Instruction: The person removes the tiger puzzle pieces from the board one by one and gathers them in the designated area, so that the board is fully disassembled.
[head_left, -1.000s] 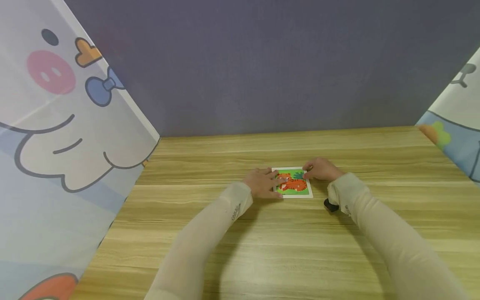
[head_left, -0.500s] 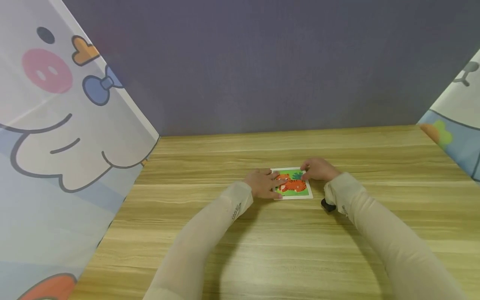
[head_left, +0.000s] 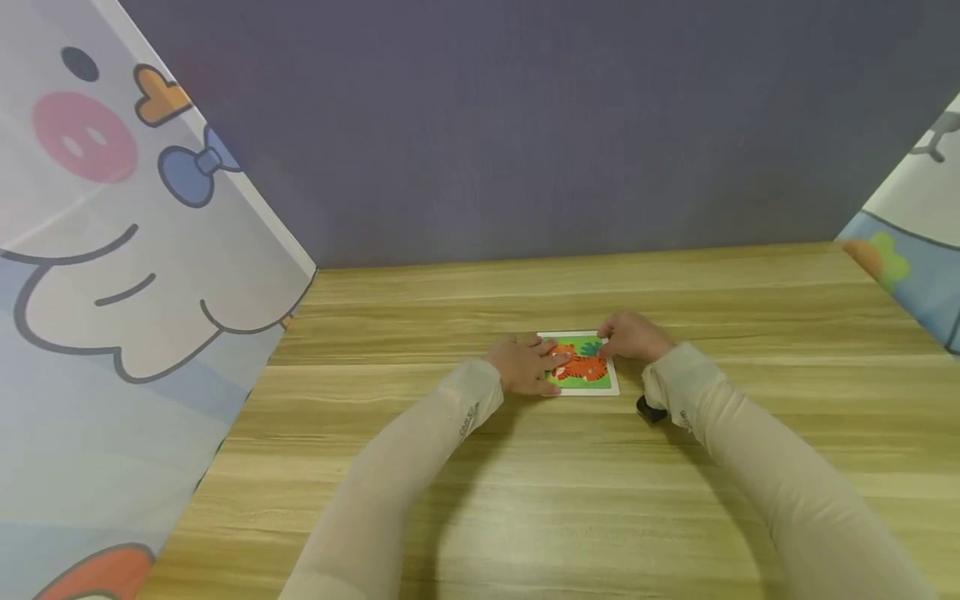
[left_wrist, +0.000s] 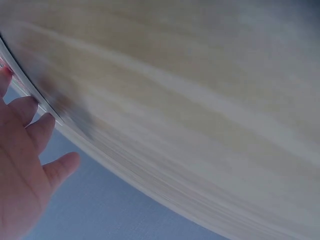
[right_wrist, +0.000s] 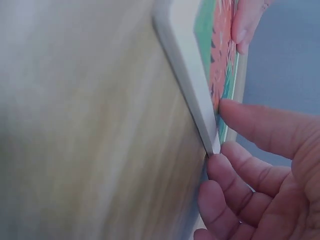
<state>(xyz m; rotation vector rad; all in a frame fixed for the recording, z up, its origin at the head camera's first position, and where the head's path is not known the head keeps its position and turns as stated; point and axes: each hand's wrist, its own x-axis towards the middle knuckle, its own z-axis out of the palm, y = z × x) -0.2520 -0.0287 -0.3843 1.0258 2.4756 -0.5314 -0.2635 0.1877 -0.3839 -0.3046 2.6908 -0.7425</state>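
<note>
I am making out lettering in two places, and I am not managing to read a sure word in either. On the left sleeve [head_left: 401, 471], near the cuff, a short line of dark lettering [head_left: 468, 418] is running aslant, too small and blurred for me. On the right sleeve [head_left: 757, 462], a similar dark mark [head_left: 686, 419] is showing by the cuff, equally unreadable.

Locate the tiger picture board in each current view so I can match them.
Head: tiger picture board, just right of and below centre.
Left wrist: only a sliver, at the left edge.
Right wrist: running down from the top edge, right of centre, to the right hand.
Shared landmark: the left hand, at the board in all three.
</note>
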